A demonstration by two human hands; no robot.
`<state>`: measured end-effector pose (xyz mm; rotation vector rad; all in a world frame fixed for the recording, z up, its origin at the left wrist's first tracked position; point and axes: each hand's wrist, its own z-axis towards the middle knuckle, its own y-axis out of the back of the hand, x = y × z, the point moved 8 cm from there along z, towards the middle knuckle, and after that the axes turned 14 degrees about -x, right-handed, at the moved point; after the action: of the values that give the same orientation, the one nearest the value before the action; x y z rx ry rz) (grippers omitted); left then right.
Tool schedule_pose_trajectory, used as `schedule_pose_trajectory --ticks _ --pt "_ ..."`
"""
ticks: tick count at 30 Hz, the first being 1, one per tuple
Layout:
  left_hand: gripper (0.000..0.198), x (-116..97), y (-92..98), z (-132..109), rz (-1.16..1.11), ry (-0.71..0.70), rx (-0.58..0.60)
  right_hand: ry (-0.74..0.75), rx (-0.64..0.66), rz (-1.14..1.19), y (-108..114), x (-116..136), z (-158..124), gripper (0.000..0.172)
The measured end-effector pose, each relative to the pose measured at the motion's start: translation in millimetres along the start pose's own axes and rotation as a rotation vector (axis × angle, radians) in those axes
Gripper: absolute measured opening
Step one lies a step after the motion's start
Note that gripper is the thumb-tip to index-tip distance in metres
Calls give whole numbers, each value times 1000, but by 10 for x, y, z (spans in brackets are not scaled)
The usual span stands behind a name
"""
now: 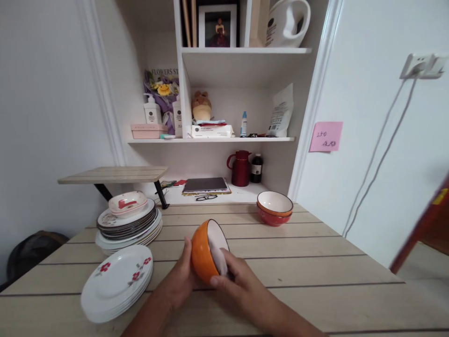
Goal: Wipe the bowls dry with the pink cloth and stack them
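Note:
An orange bowl (pixel 202 252) with a white inside and a dark rim is tipped on its side above the table, its mouth facing right. My left hand (pixel 180 276) grips it from the left, thumb up along the outer wall. At the rim on the other side, my right hand (pixel 242 281) pinches a pale, thin cloth (pixel 218 256) against the bowl's inside. The thumb of that hand lies near the lower rim, and some of its fingers are hidden. Farther right stand nested bowls (pixel 275 216), an orange one inside a red one.
White flower-patterned plates (pixel 115 281) are stacked at the left. Behind them, a taller plate stack (pixel 128 224) carries a small patterned dish (pixel 128 203) beside a raised wooden stand (pixel 115 174). A laptop (pixel 205 184), glasses (pixel 206 198) and a red jug (pixel 241 168) lie towards the back.

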<state>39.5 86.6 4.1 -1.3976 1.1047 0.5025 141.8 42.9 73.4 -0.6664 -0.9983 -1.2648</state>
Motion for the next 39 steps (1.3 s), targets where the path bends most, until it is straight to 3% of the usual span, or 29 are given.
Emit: schedule_pose_trajectory --ticks 3,5,8,10,12,15,17,20,25,27,31,35,39 --pt "85 -200 81 34 194 -323 -44 -154 -121 345 40 6 22 43" --pt "95 -288 79 20 301 -502 -53 -267 -214 529 73 -47 30 49" --pt "126 -259 -8 3 417 -586 -8 -450 -399 647 178 -211 13 48" --pt "136 -257 -82 -36 511 -662 -12 -529 -508 674 262 -298 -6 45" --pt "127 -308 -159 -102 595 -783 -52 -537 -530 690 304 -310 3 46" --pt "108 -395 -250 -185 569 -886 -112 -473 -429 664 283 -227 36 53" --pt "110 -377 -279 -169 413 -786 -93 -407 -360 587 270 -148 30 55" --pt "114 -239 -278 -123 113 -502 -29 -203 -186 301 214 50 -14 56" --pt "91 63 -244 -163 -44 -85 152 56 167 -253 -15 226 -147 71" --pt "96 132 -181 -159 -50 9 182 198 264 -419 -101 283 -154 73" --pt "103 150 -99 -125 -59 85 193 396 361 -660 -217 325 -122 55" --pt "106 93 -202 -166 -64 91 243 367 291 -575 -161 346 -91 37" --pt "92 -35 -222 -105 57 -126 174 99 -34 -215 135 237 -13 27"
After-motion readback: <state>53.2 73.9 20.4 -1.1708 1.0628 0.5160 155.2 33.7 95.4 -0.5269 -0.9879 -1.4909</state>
